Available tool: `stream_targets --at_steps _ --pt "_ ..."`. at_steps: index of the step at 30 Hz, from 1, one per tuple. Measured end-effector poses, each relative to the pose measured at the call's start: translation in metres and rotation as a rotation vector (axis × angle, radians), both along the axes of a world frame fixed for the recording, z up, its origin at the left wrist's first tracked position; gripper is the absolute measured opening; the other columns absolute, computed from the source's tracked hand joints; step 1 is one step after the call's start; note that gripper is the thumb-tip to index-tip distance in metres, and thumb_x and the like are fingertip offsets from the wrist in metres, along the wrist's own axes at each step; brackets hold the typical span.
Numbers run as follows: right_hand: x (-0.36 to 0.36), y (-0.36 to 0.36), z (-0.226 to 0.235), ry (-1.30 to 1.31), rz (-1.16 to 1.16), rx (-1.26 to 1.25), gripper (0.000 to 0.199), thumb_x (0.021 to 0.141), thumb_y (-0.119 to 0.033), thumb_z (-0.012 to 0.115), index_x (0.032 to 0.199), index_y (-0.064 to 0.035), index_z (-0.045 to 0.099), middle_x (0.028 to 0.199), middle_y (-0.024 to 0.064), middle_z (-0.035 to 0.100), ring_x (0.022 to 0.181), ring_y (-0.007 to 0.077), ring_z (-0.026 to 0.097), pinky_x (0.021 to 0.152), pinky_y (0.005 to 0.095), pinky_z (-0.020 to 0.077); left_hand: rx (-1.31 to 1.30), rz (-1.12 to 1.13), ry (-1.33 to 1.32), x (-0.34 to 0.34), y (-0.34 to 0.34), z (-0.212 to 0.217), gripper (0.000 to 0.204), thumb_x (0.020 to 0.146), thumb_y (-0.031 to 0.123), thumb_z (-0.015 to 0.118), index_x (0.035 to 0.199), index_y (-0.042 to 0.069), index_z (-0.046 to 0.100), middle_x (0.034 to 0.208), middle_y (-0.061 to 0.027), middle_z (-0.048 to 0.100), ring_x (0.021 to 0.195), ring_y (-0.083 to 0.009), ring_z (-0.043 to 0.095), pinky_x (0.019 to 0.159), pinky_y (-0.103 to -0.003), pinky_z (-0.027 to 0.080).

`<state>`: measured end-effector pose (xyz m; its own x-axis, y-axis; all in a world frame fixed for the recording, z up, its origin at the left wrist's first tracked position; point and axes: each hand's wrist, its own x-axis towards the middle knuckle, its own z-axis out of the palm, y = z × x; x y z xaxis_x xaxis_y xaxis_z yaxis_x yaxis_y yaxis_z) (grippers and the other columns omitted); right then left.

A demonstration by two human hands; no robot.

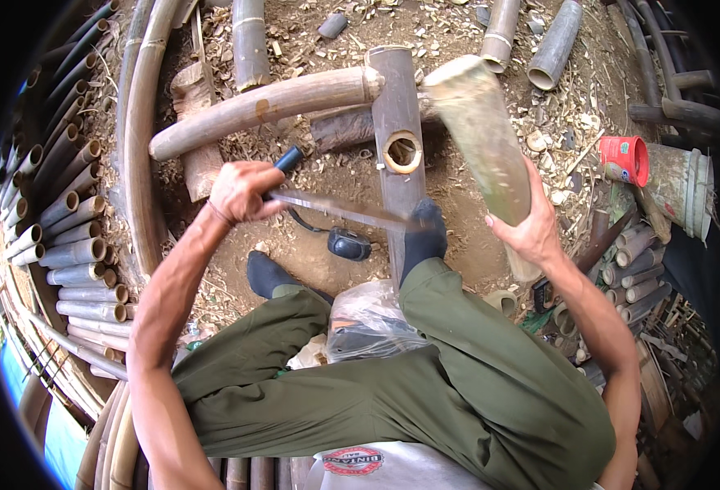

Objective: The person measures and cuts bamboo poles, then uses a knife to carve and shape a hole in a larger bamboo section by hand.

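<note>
My left hand [246,193] is closed round the black handle of a long-bladed hand tool [335,207]. Its narrow metal blade points right, towards my socked foot; whether it is a saw or a knife I cannot tell. In my right hand [530,224] is a thick bamboo piece [478,135], gripped by its lower part, tilted and smeared by motion. Between the hands lies a bamboo pole [394,90] with a round hole cut in its side. My right foot [425,233] rests on or against that pole's near part.
A curved bamboo length [270,106] meets the holed pole from the left. A black corded object [348,244] lies between my feet, near a clear plastic bag [368,314]. Bamboo tubes [86,253] are stacked at left; a red container [624,160] and bucket [682,188] stand right.
</note>
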<state>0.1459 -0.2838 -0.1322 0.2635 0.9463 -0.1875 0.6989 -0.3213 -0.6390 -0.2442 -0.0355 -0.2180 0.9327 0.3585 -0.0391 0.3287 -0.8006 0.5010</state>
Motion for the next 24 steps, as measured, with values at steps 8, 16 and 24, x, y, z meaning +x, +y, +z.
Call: stream_targets --at_steps 8,16,24 --pt "-0.029 -0.138 -0.097 -0.014 -0.284 -0.261 0.094 0.071 -0.022 0.081 0.146 -0.0024 0.028 0.132 0.0227 0.050 0.124 0.0376 0.050 0.105 0.0447 0.0415 0.278 0.584 0.141 0.065 0.099 0.020 0.042 0.089 0.041 0.066 0.105 0.003 0.058 0.097 -0.0177 0.062 0.088 -0.0328 0.064 0.074 -0.043 0.052" --pt "-0.056 -0.172 -0.105 -0.130 -0.355 -0.496 0.086 0.070 -0.025 0.083 0.138 -0.0041 0.035 0.124 0.0223 0.050 0.116 0.0425 0.047 0.099 0.0498 0.0401 0.441 0.458 0.282 0.100 0.185 -0.032 0.046 0.086 0.045 0.067 0.119 0.012 0.062 0.123 -0.0049 0.060 0.123 -0.0256 0.051 0.102 -0.047 0.037" --pt "-0.036 -0.188 -0.104 -0.100 -0.510 -0.416 0.067 0.085 -0.025 0.067 0.139 0.0036 0.038 0.133 0.0247 0.044 0.125 0.0418 0.042 0.107 0.0476 0.0342 -0.041 0.159 0.391 0.125 0.119 0.005 0.083 0.088 0.071 0.047 0.139 0.005 0.047 0.139 -0.0225 0.049 0.127 -0.0341 0.048 0.107 -0.054 0.039"
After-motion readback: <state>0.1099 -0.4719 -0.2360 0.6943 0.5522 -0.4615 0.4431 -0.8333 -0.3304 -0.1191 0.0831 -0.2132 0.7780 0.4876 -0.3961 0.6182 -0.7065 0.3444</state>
